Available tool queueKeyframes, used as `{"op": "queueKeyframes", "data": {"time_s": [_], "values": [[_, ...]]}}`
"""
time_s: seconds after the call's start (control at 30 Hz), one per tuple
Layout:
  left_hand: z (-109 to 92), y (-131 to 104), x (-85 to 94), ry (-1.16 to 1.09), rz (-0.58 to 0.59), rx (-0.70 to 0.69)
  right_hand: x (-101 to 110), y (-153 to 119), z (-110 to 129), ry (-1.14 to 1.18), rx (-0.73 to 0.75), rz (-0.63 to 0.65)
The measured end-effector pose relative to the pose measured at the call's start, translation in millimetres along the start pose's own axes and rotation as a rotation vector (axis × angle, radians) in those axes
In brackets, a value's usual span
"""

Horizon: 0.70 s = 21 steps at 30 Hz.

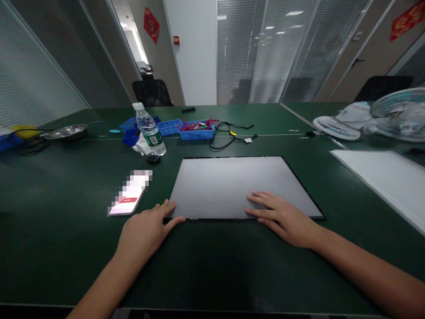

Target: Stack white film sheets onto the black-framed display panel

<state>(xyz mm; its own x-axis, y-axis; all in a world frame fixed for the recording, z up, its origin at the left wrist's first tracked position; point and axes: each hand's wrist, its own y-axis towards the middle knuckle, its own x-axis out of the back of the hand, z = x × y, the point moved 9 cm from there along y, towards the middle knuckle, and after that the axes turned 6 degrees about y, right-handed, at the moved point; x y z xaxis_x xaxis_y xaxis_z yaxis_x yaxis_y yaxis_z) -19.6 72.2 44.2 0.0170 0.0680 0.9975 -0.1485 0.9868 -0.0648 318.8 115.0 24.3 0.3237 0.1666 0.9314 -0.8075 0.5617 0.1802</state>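
Observation:
A thin rectangular panel [226, 181], grey with a narrow black edge, lies flat on the green table [212, 266] in front of me; it looks like a display panel. At its near left corner, my left hand [146, 230] touches the edge with fingers stretched and thumb apart. My right hand [282, 217] rests on the panel's near right part, fingers spread across the grey surface. Neither hand grips anything. To the left of the panel lies a phone [131, 195] with a lit, partly blurred screen.
Behind the phone are a black computer mouse [153, 159] and a tilted water bottle [149, 130]. Blue trays [197, 134], one with red wires, and a black cable [229, 137] lie beyond the panel. White sheets [385, 177] and fan parts [345, 122] are at right.

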Motion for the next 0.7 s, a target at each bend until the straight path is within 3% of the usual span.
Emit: {"op": "queueKeyframes", "data": {"time_s": [0.1, 0.27, 0.33, 0.4, 0.47, 0.57, 0.63, 0.67, 0.7], "values": [[-12, 18, 17.4, 0.040, 0.071, -0.069, 3, 1, -10, 0.007, -0.003, 0.009], [-35, 57, 48.1, -0.071, 0.149, -0.305, 6, 6, -18, 0.090, -0.030, 0.038], [-34, 72, 49.8, -0.094, 0.194, -0.345, 15, 9, -24, 0.142, -0.067, 0.036], [-27, 88, 44.5, -0.098, 0.205, -0.332, 40, 10, -41, 0.177, -0.111, -0.064], [-16, 101, 34.9, -0.095, 0.169, -0.288, 81, 1, -75, 0.117, -0.161, -0.281], [-4, 112, 16.9, -0.097, 0.104, -0.245, 144, -46, -149, -0.238, -0.334, -0.644], [0, 113, 6.9, -0.112, 0.074, -0.230, 166, -94, -206, -0.539, -0.616, -0.768], [1, 113, 3.2, -0.117, 0.060, -0.219, 169, -119, -232, -0.645, -0.773, -0.777], [2, 113, 0.7, -0.118, 0.046, -0.204, 167, -138, -255, -0.650, -0.841, -0.761]]}}
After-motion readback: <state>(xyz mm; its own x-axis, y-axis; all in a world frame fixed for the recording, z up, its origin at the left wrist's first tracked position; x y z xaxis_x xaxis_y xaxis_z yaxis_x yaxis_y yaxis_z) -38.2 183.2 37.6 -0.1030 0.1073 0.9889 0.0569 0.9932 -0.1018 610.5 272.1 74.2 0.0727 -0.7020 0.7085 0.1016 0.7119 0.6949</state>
